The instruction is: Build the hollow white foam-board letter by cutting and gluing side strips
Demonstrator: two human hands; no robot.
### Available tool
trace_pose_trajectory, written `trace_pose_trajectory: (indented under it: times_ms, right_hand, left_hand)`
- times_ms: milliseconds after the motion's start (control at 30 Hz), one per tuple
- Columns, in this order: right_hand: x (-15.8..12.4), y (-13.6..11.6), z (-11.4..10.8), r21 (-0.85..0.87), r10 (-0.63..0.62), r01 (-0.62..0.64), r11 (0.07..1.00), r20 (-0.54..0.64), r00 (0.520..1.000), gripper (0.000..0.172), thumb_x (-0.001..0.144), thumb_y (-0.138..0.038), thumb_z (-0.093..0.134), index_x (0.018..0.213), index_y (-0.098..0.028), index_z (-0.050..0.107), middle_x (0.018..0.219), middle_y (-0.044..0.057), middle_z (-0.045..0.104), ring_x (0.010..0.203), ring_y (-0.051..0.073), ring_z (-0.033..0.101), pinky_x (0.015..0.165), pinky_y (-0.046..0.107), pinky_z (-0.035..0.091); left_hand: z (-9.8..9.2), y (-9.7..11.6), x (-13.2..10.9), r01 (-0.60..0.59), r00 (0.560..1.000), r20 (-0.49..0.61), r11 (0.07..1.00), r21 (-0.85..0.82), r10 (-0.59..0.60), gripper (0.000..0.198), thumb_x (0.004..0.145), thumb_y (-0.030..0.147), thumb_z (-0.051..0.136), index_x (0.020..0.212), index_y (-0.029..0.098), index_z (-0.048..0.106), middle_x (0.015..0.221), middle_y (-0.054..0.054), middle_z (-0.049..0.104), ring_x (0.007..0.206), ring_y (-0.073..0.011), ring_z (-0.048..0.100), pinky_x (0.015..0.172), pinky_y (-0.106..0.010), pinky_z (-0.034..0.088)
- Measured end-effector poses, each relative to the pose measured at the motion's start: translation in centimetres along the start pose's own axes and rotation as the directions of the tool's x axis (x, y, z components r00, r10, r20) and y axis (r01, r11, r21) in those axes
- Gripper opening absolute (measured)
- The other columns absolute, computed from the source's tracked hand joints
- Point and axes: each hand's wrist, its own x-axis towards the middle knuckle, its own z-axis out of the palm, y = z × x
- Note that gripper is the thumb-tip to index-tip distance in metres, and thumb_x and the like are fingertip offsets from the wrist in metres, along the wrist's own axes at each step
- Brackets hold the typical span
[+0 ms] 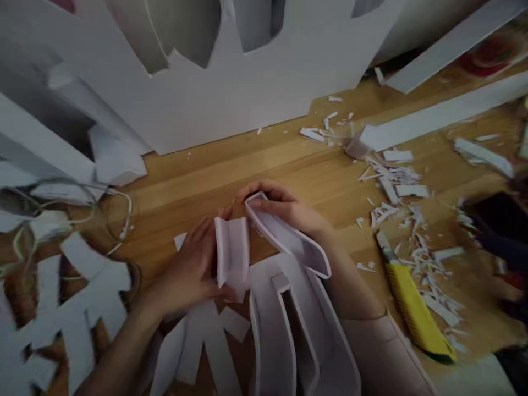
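Observation:
My left hand (190, 268) is closed around a short white foam-board channel (236, 245) with two raised side walls. In my right hand (293, 210) is a longer, narrow white foam-board trough (291, 235), tilted, with the thumb inside its far end and the fingers behind it. The two pieces are close together but apart at their far ends. Below them lies a larger white foam-board form (270, 324) with upright rims and a long slot. The near end of the trough overlaps this form's edge; whether they touch, I cannot tell.
A yellow utility knife (412, 308) lies at the right beside a heap of white scraps (406, 176). Cut white strips (76, 313) cover the left. A large white panel (247, 93) stands at the back, with cables (124, 220) at left. A blurred dark shape (501, 225) is at far right.

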Motion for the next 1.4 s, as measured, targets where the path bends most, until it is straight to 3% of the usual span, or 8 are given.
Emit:
trace_pose_trajectory:
  times_ms: [200,433,733,967,1167,1400]
  right_hand:
    - [0.2,0.2,-0.2,-0.038,-0.029,0.028,0.999,-0.03,0.999,0.015,0.089,-0.018,0.058,0.102,-0.017,0.063,0.094,-0.001,0.066,0.085,0.01,0.062,0.075,0.019,0.048]
    - [0.5,0.4,-0.5,0.03,-0.077,0.074,0.997,0.09,0.993,0.014,0.091,-0.014,0.054,0.104,-0.015,0.059,0.092,0.001,0.068,0.091,0.012,0.065,0.087,0.025,0.05]
    - [0.7,0.4,-1.0,0.012,-0.116,0.116,0.993,0.198,0.973,0.019,0.093,-0.015,0.048,0.11,-0.015,0.058,0.101,0.004,0.068,0.097,0.013,0.063,0.094,0.029,0.047]
    - [0.9,0.9,-1.4,-0.075,-0.191,0.198,0.977,0.097,0.977,0.014,0.091,-0.014,0.054,0.104,-0.014,0.061,0.097,0.002,0.068,0.092,0.01,0.064,0.088,0.024,0.049]
    - [1.0,1.1,-1.6,-0.098,-0.199,0.203,0.974,0.048,0.979,0.014,0.089,-0.016,0.057,0.103,-0.016,0.061,0.097,0.001,0.068,0.093,0.01,0.062,0.089,0.023,0.047]
    - [1.0,0.8,-1.4,-0.094,-0.156,0.16,0.983,0.04,0.987,0.014,0.088,-0.013,0.057,0.101,-0.015,0.061,0.096,0.001,0.068,0.09,0.01,0.063,0.086,0.022,0.049]
  left_hand:
    - [0.1,-0.1,0.2,-0.068,0.997,-0.041,0.997,0.021,0.069,0.129,0.059,0.059,0.083,0.152,0.037,-0.004,0.157,-0.011,0.021,0.142,-0.0425,0.025,0.111,-0.065,0.031]
    - [0.1,-0.3,0.3,-0.076,0.996,-0.045,0.997,0.009,0.077,0.119,0.065,0.061,0.076,0.153,0.037,-0.001,0.154,-0.012,0.027,0.139,-0.0458,0.028,0.108,-0.07,0.031]
    - [0.2,-0.3,0.2,-0.07,0.993,-0.094,0.997,0.022,0.072,0.106,0.065,0.064,0.074,0.151,0.034,0.02,0.146,-0.013,0.041,0.135,-0.0458,0.036,0.102,-0.07,0.041]
    - [0.3,-0.5,0.4,-0.103,0.99,-0.094,0.993,0.056,0.108,0.118,0.066,0.077,0.066,0.154,0.033,0.001,0.156,-0.013,0.026,0.141,-0.0435,0.028,0.11,-0.068,0.034]
    - [0.3,-0.6,0.5,-0.089,0.993,-0.075,0.994,0.055,0.093,0.119,0.066,0.074,0.069,0.154,0.032,0.001,0.157,-0.012,0.023,0.144,-0.0404,0.023,0.115,-0.064,0.027]
    - [0.4,-0.5,0.4,-0.063,0.995,-0.076,0.998,0.029,0.065,0.119,0.063,0.075,0.069,0.154,0.037,0.001,0.157,-0.011,0.022,0.143,-0.0434,0.023,0.112,-0.07,0.026]
